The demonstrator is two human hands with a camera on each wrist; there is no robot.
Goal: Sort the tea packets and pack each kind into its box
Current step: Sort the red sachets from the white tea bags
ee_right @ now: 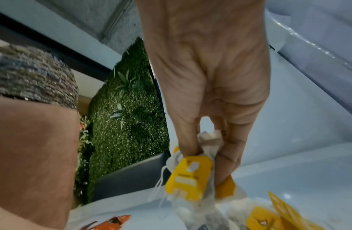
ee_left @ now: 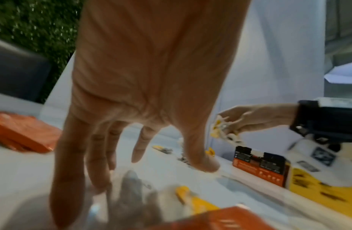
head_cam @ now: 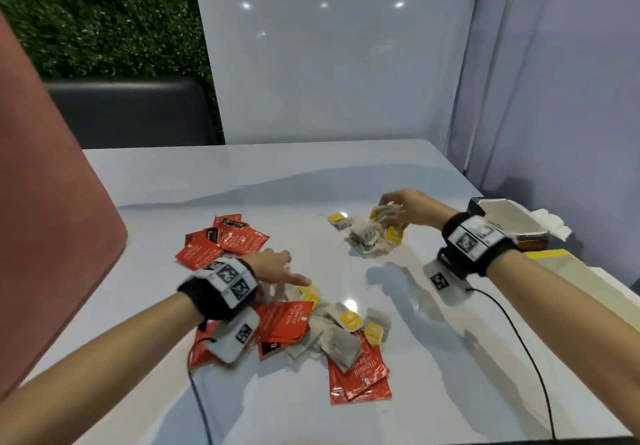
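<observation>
Left hand (head_cam: pixel 277 269) reaching forward, palm down, fingers (ee_left: pixel 69 155) straight and spread, tips pointing downward, holding nothing. Right hand (head_cam: pixel 405 207) stretched farther out and to the right, fingers (ee_right: pixel 228 149) and thumb curled and pinched together at the tips around a small bunch. Both forearms bare and extended, black bands with marker blocks strapped at both wrists.
</observation>
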